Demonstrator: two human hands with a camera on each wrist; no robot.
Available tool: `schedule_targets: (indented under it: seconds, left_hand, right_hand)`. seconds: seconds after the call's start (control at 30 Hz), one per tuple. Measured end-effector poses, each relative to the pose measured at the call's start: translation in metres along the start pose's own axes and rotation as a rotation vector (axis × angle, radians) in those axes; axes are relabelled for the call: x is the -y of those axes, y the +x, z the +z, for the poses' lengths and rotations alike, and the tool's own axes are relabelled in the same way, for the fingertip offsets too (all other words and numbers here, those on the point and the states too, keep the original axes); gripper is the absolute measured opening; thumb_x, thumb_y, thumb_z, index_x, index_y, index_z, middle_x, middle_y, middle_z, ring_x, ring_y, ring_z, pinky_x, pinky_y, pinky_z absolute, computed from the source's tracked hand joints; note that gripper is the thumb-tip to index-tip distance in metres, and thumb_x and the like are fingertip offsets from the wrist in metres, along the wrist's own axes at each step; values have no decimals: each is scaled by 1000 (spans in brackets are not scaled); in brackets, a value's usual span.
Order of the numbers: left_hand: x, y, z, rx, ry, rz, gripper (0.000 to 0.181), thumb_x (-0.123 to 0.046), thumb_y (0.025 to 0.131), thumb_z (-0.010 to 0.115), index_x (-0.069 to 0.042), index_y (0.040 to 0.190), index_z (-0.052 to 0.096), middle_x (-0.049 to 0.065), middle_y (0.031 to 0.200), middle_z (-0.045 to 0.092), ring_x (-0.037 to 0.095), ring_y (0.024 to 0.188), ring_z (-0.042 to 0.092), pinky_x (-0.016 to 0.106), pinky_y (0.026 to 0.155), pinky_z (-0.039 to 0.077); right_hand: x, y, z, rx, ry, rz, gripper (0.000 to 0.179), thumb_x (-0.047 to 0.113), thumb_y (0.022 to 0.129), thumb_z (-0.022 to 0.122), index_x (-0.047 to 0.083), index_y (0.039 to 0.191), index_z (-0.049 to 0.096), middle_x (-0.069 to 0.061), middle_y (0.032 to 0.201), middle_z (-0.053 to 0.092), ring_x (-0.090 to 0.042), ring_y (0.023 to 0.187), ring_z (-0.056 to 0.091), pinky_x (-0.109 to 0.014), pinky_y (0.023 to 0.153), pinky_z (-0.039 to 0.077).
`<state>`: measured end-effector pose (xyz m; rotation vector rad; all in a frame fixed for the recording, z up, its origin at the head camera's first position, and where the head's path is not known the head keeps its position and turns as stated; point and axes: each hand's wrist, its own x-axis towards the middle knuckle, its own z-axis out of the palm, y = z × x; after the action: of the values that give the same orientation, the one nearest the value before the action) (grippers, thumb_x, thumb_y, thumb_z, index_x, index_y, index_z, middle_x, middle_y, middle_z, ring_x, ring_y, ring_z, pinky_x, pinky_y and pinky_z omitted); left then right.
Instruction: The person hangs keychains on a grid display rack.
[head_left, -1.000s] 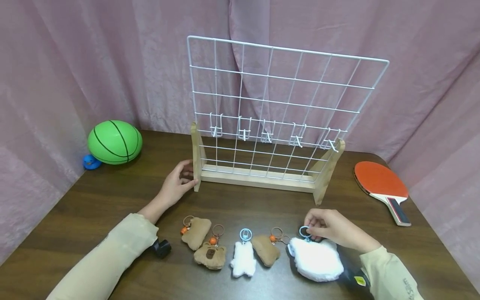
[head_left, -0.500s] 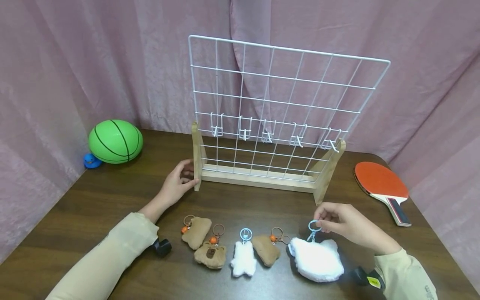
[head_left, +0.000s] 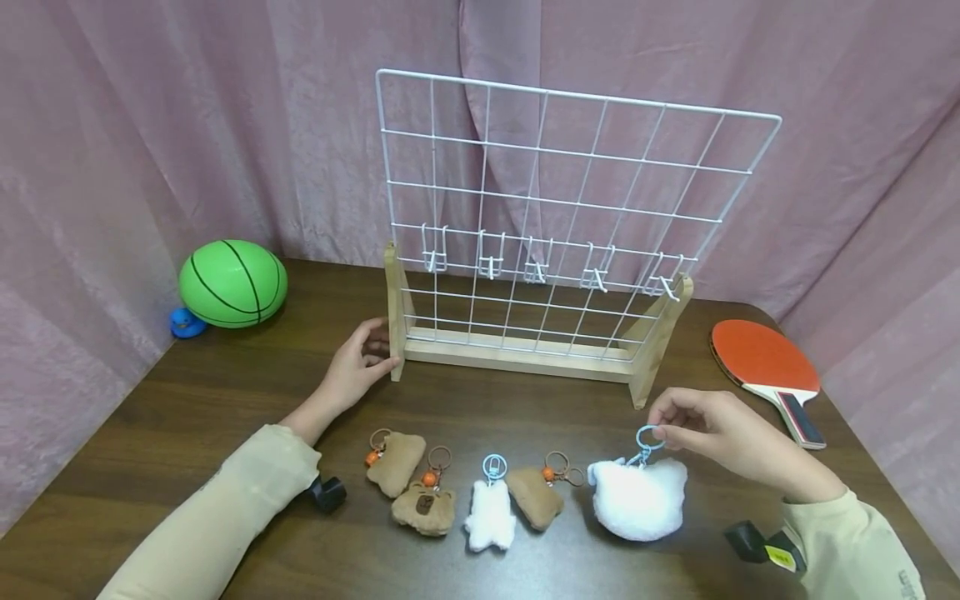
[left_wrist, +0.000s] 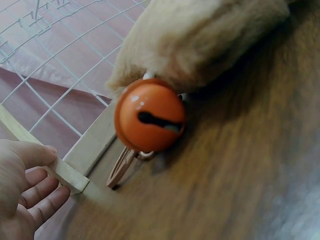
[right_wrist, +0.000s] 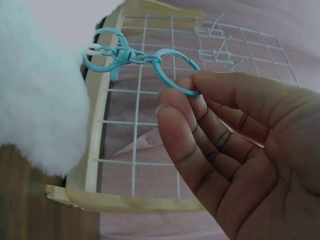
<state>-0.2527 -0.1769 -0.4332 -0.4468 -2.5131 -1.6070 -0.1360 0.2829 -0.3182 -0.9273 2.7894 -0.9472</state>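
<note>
Head view: left hand (head_left: 358, 364) gripping the rack (head_left: 517, 356), our right hand (head_left: 712, 427) pinches the blue ring (right_wrist: 165, 79), now raised, seemingly bearing the white plush (head_left: 641, 502).

Glare brightens the near tabletop (head_left: 555, 573); the white plush (head_left: 640, 502) looks overexposed.

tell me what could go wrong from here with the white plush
The right hand pinches the blue ring with just its fingertips, so it might slip and drop the white plush.

The brown plush lies close beside; a swing could knock it.

The left hand touches only the rack's left upright, so a push at the right end might twist the rack.
</note>
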Motion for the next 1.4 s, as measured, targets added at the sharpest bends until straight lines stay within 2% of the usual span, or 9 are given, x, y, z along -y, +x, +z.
schedule_targets:
  seconds: [0.3, 0.53, 0.6, 0.8, 0.83, 1.0, 1.23, 1.4]
  left_hand:
    - [2, 1, 0, 9, 1, -10, 62, -3, 88, 67, 0, 142, 36, 25, 124, 53, 34, 109, 55, 10, 76, 47]
    - [2, 2, 1, 10, 9, -6, 63, -3, 89, 67, 2, 142, 35, 26, 124, 53, 35, 109, 56, 12, 76, 48]
    - [-4, 0, 0, 12, 15, -14, 63, -3, 89, 67, 3, 143, 34, 27, 125, 53, 36, 110, 56, 13, 77, 49]
    - [-5, -1, 0, 12, 21, -15, 63, -2, 88, 66, 3, 142, 34, 27, 125, 53, 37, 110, 56, 13, 78, 49]
    - [0, 0, 0, 11, 22, -8, 63, -3, 88, 67, 2, 143, 34, 26, 124, 53, 36, 110, 56, 13, 78, 49]
    - [1, 0, 0, 8, 17, -7, 63, -2, 88, 66, 3, 142, 34, 27, 124, 53, 37, 110, 56, 13, 79, 49]
    - [0, 1, 0, 14, 13, -8, 63, -1, 88, 66, 2, 142, 34, 26, 124, 53, 35, 109, 56, 9, 76, 47]
    - [1, 1, 0, 17, 8, -3, 63, -1, 88, 66, 2, 142, 35, 26, 123, 54, 35, 109, 56, 8, 75, 47]
  right_hand:
    - [3, 4, -17, -33, -81, -12, 17, 9, 88, 69, 25, 89, 61, 14, 77, 64, 2, 65, 56, -20, 56, 48]
    - [2, 10, -31, -77, -96, -14, 19, 4, 85, 71, 21, 87, 63, 10, 77, 66, 0, 66, 58, -16, 58, 47]
    - [2, 11, -35, -82, -95, -12, 18, 2, 84, 71, 18, 87, 63, 9, 76, 66, 0, 66, 60, -16, 60, 49]
    - [1, 15, -44, -89, -115, -2, 18, 2, 82, 73, 15, 90, 65, 8, 78, 67, 2, 66, 61, -17, 60, 51]
    - [1, 16, -45, -94, -125, -1, 18, 3, 82, 73, 17, 90, 65, 9, 78, 67, 3, 66, 61, -17, 59, 51]
    - [2, 22, -52, -144, -186, -17, 21, 3, 81, 74, 21, 88, 65, 11, 76, 66, 3, 64, 59, -13, 58, 47]
    - [6, 30, -61, -177, -171, 41, 12, 5, 84, 72, 15, 89, 66, 5, 78, 69, 1, 67, 61, -14, 61, 50]
    - [7, 36, -68, -216, -162, 93, 13, 4, 83, 72, 13, 91, 67, 7, 76, 67, 3, 64, 59, -14, 59, 47]
